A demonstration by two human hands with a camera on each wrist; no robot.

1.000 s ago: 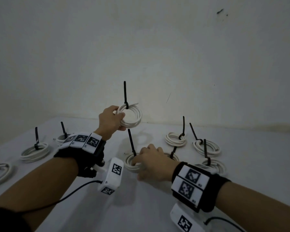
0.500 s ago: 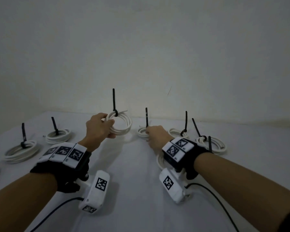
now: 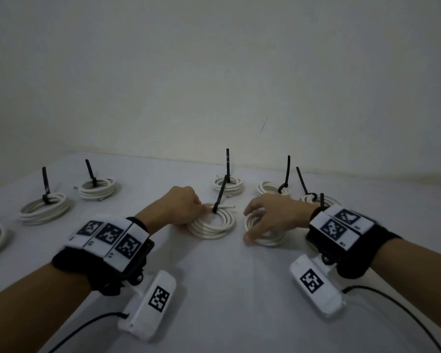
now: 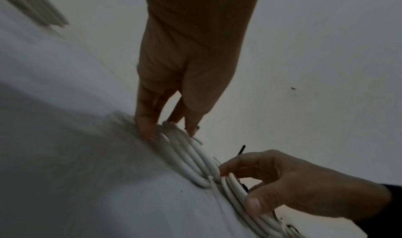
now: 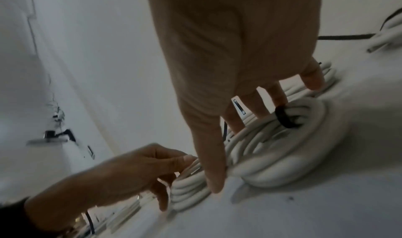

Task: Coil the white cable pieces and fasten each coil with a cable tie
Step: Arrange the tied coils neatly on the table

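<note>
A white cable coil (image 3: 214, 233) bound by a black cable tie (image 3: 219, 194) lies on the white table (image 3: 214, 289). My left hand (image 3: 196, 215) pinches its left rim, thumb and fingers on either side, as the left wrist view (image 4: 169, 130) also shows. Just to the right lies a second tied coil (image 3: 267, 240). My right hand (image 3: 251, 225) arches over it. In the right wrist view the fingers (image 5: 250, 114) dip inside this coil (image 5: 293, 155) and the thumb presses its outer side. The two coils touch or nearly touch.
Several more tied coils with upright black ties lie around: two at the left (image 3: 46, 212) (image 3: 97, 189), one at the back centre (image 3: 228, 186), others at the right rear (image 3: 270, 188). A wall stands close behind the table.
My left hand has brought its coil down from the air onto the table. My right hand let go of the coil at the back and drew back onto the nearer coil.
</note>
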